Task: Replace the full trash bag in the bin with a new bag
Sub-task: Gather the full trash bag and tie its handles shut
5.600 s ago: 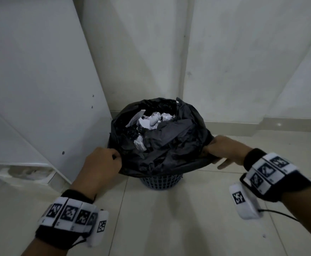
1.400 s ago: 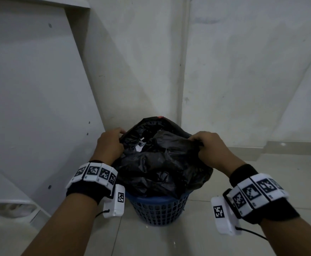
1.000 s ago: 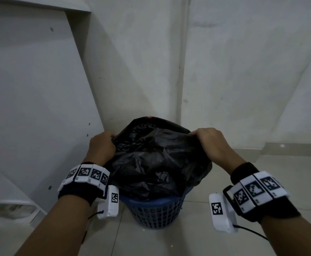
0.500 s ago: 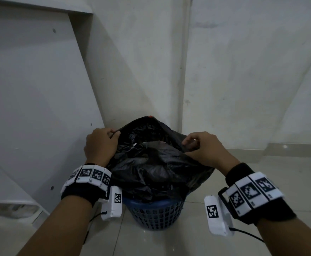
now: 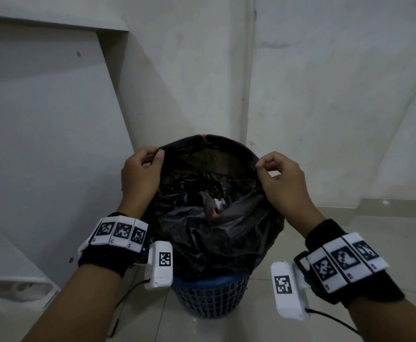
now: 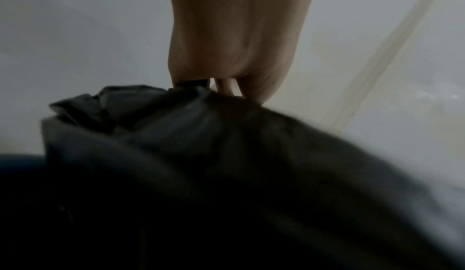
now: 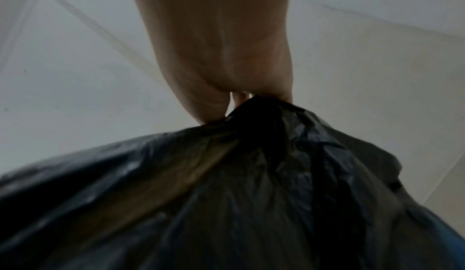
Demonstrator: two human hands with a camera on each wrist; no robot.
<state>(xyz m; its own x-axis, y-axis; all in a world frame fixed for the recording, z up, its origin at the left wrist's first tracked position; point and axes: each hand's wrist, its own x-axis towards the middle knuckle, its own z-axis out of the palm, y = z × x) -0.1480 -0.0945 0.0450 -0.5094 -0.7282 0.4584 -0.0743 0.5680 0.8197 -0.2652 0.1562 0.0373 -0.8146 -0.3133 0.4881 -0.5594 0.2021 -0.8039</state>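
A full black trash bag [image 5: 209, 233] sits in a blue mesh bin [image 5: 210, 296] on the floor. Its mouth is pulled up and held wide open, with a bit of white paper [image 5: 218, 201] showing inside. My left hand [image 5: 141, 174] pinches the bag's rim on the left side. My right hand [image 5: 279, 178] pinches the rim on the right side. In the left wrist view the left hand [image 6: 226, 51] grips the bunched black plastic [image 6: 201, 145]. The right wrist view shows the right hand [image 7: 221, 55] gripping the gathered plastic [image 7: 251, 174].
The bin stands in a corner of white walls [image 5: 325, 95]. A white slanted panel [image 5: 41, 132] rises close on the left. Pale floor tiles [image 5: 226, 329] spread in front and to the right of the bin.
Both hands have lifted the bag's rim higher and moved apart, so the bag's mouth now stands stretched open above the bin instead of crumpled between them.
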